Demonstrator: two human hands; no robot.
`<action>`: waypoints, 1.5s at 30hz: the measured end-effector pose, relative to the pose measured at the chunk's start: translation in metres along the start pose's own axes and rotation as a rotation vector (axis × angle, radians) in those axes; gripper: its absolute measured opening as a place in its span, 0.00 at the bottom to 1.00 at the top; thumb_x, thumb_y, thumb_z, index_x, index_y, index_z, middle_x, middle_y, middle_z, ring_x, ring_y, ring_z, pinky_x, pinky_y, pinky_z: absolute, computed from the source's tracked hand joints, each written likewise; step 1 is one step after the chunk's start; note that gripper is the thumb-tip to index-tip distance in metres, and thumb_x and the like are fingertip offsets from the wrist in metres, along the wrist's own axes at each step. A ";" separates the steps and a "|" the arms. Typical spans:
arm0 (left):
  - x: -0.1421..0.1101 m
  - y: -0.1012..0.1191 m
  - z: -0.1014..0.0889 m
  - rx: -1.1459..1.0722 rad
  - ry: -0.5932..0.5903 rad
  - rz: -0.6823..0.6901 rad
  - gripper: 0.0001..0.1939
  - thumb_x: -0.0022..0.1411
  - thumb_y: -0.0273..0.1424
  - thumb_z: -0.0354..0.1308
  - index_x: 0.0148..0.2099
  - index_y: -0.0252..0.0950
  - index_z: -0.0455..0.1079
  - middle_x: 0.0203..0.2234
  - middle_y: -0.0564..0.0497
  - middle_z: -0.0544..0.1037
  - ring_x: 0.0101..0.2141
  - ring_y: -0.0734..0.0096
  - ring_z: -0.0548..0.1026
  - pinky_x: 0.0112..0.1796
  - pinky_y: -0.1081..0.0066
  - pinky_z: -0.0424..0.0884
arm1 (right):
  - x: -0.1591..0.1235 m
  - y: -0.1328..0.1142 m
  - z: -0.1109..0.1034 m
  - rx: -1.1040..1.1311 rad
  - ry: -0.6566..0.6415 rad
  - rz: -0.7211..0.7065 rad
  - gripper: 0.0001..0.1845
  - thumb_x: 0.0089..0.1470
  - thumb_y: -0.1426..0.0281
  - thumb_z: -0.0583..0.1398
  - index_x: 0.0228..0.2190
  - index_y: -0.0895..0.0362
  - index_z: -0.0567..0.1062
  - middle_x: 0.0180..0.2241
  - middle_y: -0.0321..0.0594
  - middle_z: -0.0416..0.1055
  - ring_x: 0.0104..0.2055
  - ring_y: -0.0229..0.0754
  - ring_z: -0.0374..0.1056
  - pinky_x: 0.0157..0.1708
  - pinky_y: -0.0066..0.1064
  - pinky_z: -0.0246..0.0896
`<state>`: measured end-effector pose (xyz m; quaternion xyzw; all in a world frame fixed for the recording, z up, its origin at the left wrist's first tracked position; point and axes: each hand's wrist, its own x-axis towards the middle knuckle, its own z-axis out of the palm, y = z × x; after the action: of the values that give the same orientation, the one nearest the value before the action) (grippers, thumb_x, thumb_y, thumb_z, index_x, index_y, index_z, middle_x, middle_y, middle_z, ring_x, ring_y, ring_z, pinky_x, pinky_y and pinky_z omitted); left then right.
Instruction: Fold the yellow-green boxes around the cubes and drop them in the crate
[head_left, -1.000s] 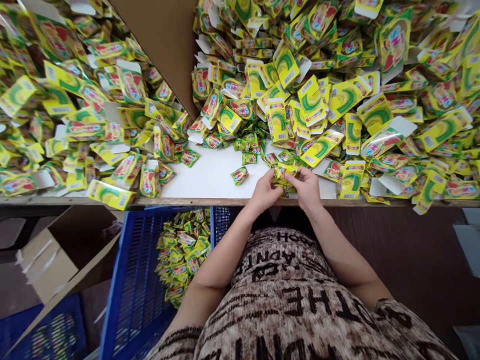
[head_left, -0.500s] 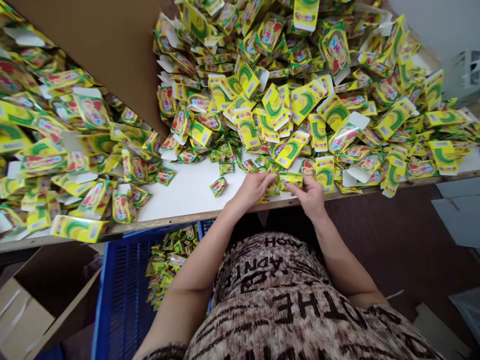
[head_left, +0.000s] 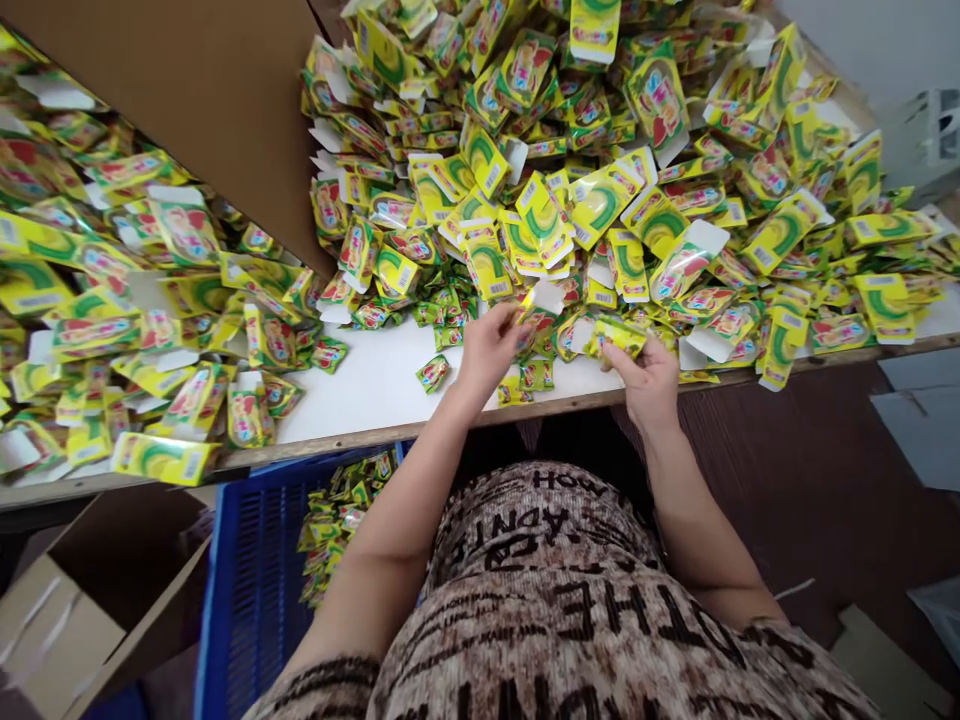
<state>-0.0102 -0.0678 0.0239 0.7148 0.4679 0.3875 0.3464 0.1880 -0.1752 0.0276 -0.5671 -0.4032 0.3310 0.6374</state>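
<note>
Near the front edge of the white table (head_left: 360,385), an open-flapped packet (head_left: 541,305) is pinched by the left hand's (head_left: 491,350) fingers, and a yellow-green packet (head_left: 616,338) by the right's (head_left: 651,385)

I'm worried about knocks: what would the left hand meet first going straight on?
Past the open carton it holds, the left hand would likely meet the heaped cartons; depth is unclear.

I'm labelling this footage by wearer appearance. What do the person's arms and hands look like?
The left hand and right hand wear no gloves. The mottled brown-and-cream top has dark lettering, and its sleeves leave the forearms bare.
</note>
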 end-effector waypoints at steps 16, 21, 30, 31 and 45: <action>-0.089 -0.036 -0.043 -0.493 0.118 -0.281 0.11 0.56 0.34 0.66 0.38 0.36 0.69 0.32 0.52 0.78 0.35 0.69 0.77 0.40 0.69 0.71 | 0.018 -0.035 0.116 -0.806 -0.756 -0.566 0.14 0.58 0.74 0.57 0.44 0.59 0.79 0.40 0.47 0.75 0.46 0.49 0.67 0.47 0.38 0.62; -0.088 -0.032 -0.040 -0.591 0.073 -0.240 0.16 0.55 0.38 0.68 0.41 0.36 0.70 0.34 0.52 0.78 0.36 0.69 0.76 0.39 0.71 0.69 | 0.025 -0.067 0.127 -1.070 -1.032 -0.554 0.08 0.55 0.76 0.59 0.34 0.59 0.79 0.34 0.46 0.72 0.40 0.47 0.65 0.39 0.34 0.56; -0.087 -0.031 -0.046 -0.669 -0.046 -0.213 0.18 0.58 0.44 0.66 0.42 0.35 0.75 0.32 0.52 0.77 0.36 0.68 0.72 0.41 0.70 0.69 | 0.032 -0.061 0.128 -0.949 -0.952 -0.695 0.07 0.58 0.75 0.59 0.40 0.59 0.74 0.38 0.45 0.72 0.41 0.46 0.66 0.38 0.33 0.54; -0.087 -0.032 -0.046 -0.647 -0.039 -0.201 0.18 0.58 0.44 0.66 0.41 0.34 0.75 0.32 0.52 0.77 0.36 0.68 0.72 0.41 0.70 0.69 | 0.032 -0.061 0.128 -0.980 -0.957 -0.724 0.05 0.58 0.75 0.59 0.38 0.59 0.74 0.37 0.45 0.72 0.41 0.46 0.65 0.37 0.33 0.53; -0.090 -0.032 -0.043 -0.726 -0.012 -0.193 0.19 0.56 0.42 0.68 0.46 0.36 0.74 0.39 0.51 0.79 0.40 0.68 0.74 0.45 0.68 0.69 | 0.036 -0.040 0.122 -0.889 -1.106 -0.656 0.14 0.63 0.65 0.58 0.33 0.54 0.83 0.51 0.47 0.70 0.56 0.54 0.58 0.51 0.46 0.55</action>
<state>-0.0843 -0.1358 -0.0043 0.5003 0.3632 0.4893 0.6151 0.0948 -0.0937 0.0764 -0.3738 -0.9041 0.1677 0.1219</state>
